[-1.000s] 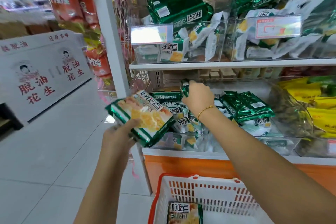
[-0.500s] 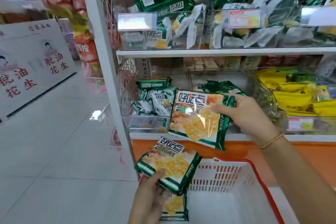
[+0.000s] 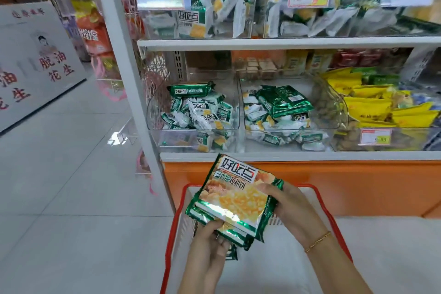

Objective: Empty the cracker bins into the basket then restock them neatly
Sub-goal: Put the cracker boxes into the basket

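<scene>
Two large green cracker packs [image 3: 235, 200] are stacked together above the white basket with the red rim [image 3: 321, 200]. My left hand [image 3: 210, 243] grips the stack's near corner from below. My right hand [image 3: 288, 207] holds its right edge, thumb on top. On the lower shelf stand two clear bins: the left bin [image 3: 193, 112] holds one large pack on several small white-and-green packets, and the middle bin [image 3: 284, 112] holds large green packs over small packets. Another pack's corner [image 3: 231, 254] shows in the basket under my hands.
Upper shelf bins [image 3: 195, 9] hold more green and white packs behind price tags. A bin of yellow packs [image 3: 379, 107] sits at the lower right. A white upright post [image 3: 119, 59] stands left of the shelves, an orange base below them. Tiled aisle floor [image 3: 59, 174] lies to the left.
My right hand brought the pack it lifted from the bin down onto the pack in my left hand. Both hands now hold the two packs as one stack over the basket.
</scene>
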A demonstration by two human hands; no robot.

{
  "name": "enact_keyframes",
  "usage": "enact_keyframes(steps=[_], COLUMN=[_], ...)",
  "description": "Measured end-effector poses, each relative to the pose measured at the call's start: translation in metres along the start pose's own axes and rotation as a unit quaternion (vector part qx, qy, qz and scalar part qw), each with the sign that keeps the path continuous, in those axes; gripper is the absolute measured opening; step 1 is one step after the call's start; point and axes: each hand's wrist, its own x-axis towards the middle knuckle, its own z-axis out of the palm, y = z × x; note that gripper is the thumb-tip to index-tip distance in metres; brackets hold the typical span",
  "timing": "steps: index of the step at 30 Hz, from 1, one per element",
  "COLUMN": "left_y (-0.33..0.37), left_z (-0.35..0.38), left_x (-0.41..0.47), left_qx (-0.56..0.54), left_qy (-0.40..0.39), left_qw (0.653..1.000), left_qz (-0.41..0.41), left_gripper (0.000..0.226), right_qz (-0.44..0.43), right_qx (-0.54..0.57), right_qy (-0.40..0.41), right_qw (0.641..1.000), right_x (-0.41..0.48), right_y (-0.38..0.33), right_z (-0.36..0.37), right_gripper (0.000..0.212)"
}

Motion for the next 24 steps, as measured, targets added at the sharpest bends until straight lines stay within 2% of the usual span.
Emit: enact_keyframes(steps=[3, 6, 7, 9, 12, 15, 18, 20, 21, 22, 23, 24], left_y=[0.001, 0.005, 0.006, 0.008, 0.011, 0.011, 0.015, 0.023, 0.028, 0.034, 0.040, 0.045], left_z=[-0.006, -0.010, -0.012, -0.018, -0.029, -0.036, -0.036, -0.041, -0.046, -0.052, -0.061, -0.070], left_x=[0.003, 0.006, 0.008, 0.013, 0.018, 0.025, 0.034, 0.042, 0.045, 0.048, 0.054, 0.058], left_qx=[-0.024, -0.035, -0.030, -0.014, 0.018, 0.047, 0.170, 0.272, 0.336, 0.402, 0.459, 0.489], left_qy=[-0.001, -0.012, -0.014, -0.021, -0.046, -0.060, -0.057, -0.005, 0.046, 0.110, 0.177, 0.220], left_qw=[1.000, 0.999, 0.999, 0.999, 0.999, 0.997, 0.983, 0.960, 0.934, 0.896, 0.852, 0.822], left_qz=[0.012, 0.018, 0.020, 0.021, 0.020, 0.015, 0.026, 0.073, 0.111, 0.150, 0.178, 0.189], left_gripper=[0.018, 0.019, 0.019, 0.018, 0.014, 0.026, 0.023, 0.021, 0.021, 0.024, 0.033, 0.045], right_qz=[-0.025, -0.012, 0.002, 0.041, 0.086, 0.103, 0.140, 0.166, 0.175, 0.180, 0.182, 0.185], right_qx=[-0.087, -0.157, -0.147, -0.069, 0.017, 0.080, 0.203, 0.253, 0.251, 0.228, 0.187, 0.130], right_qy=[0.022, 0.052, 0.040, -0.006, -0.056, -0.046, -0.017, 0.015, 0.031, 0.044, 0.055, 0.059], right_qw=[0.996, 0.986, 0.988, 0.997, 0.995, 0.990, 0.969, 0.953, 0.952, 0.956, 0.964, 0.972], right_x=[0.002, 0.009, 0.010, 0.009, 0.005, 0.010, 0.017, 0.023, 0.027, 0.032, 0.039, 0.046], right_y=[0.008, 0.028, 0.034, 0.044, 0.061, 0.084, 0.100, 0.113, 0.119, 0.127, 0.135, 0.142], right_z=[0.011, 0.012, 0.012, 0.019, 0.025, 0.025, 0.021, 0.012, 0.006, 0.000, -0.007, -0.013], right_gripper=[0.022, 0.058, 0.057, 0.045, 0.048, 0.055, 0.053, 0.046, 0.043, 0.041, 0.039, 0.038])
